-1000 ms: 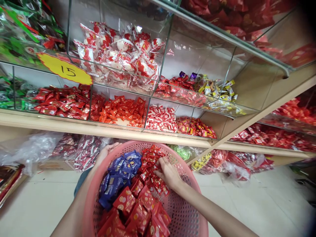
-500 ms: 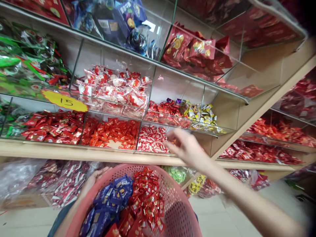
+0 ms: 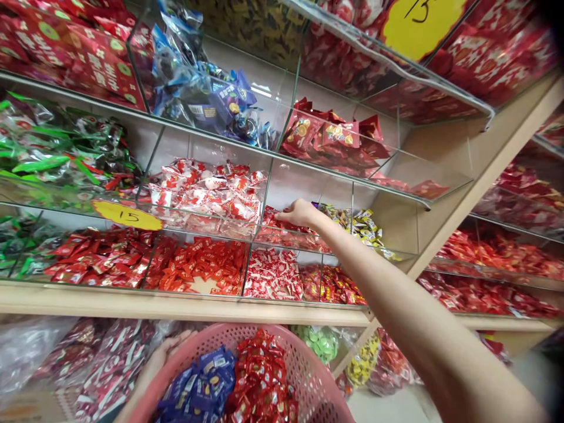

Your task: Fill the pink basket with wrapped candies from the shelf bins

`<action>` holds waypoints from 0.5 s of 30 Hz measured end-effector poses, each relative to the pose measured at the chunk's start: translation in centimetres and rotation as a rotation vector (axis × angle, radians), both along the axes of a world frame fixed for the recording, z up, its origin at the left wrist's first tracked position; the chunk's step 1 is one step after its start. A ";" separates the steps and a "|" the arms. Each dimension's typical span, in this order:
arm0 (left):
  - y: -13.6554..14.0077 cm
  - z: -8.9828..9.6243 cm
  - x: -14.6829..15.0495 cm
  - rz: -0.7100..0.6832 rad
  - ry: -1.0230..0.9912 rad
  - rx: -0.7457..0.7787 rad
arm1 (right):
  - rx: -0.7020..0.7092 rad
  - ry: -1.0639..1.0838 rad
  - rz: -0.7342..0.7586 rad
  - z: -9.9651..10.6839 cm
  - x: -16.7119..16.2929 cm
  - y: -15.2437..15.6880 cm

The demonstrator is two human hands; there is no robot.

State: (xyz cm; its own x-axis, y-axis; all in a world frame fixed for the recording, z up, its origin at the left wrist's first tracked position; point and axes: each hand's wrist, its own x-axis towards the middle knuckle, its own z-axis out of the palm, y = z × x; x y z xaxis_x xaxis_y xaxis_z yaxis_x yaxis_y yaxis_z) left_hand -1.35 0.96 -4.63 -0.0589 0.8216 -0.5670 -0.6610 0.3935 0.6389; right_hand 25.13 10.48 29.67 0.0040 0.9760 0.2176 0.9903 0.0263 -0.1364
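Note:
A pink perforated plastic basket [image 3: 317,376] is at the bottom of the view, with blue-wrapped candies [image 3: 200,382] on its left and red-wrapped candies [image 3: 259,376] beside them. My left hand [image 3: 170,346] grips the basket by its left side, fingers along the outside of the rim. Up on the shelf, my right hand [image 3: 302,212] reaches over a clear divider into a compartment of small red-wrapped candies [image 3: 269,217]. Its fingers are curled down onto them, their tips partly hidden. Yellow-wrapped candies [image 3: 368,226] lie right of this hand.
Clear panels [image 3: 259,235] split the shelves into compartments. Below are red-and-white candies [image 3: 273,273] and orange-red packets [image 3: 207,264]. A yellow price tag [image 3: 127,215] reads 15. A wooden upright [image 3: 489,153] stands at right, and bagged candies [image 3: 110,358] sit under the shelf.
My right hand has moved up from in front of the lowest row into the compartment of red-wrapped candies above. The view has tilted upward, while my left hand stays at the basket.

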 end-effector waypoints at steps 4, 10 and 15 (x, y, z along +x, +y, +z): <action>0.2 -0.7 -0.2 -0.018 0.027 0.045 | -0.047 0.016 -0.014 0.0 -1.3 1.3; 0.3 -1.0 -0.3 0.015 0.024 0.026 | 0.046 0.047 0.047 1.4 0.5 0.7; 0.4 -1.1 -0.3 0.000 -0.001 0.018 | 0.108 -0.075 0.398 1.5 3.9 -1.3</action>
State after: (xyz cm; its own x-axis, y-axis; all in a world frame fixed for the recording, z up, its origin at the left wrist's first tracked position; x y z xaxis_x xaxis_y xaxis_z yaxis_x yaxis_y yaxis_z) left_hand -1.70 1.31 -5.74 -0.0577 0.8317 -0.5522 -0.6617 0.3824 0.6449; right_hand 29.01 9.21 31.19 -0.3888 0.8696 0.3042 0.9069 0.4194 -0.0397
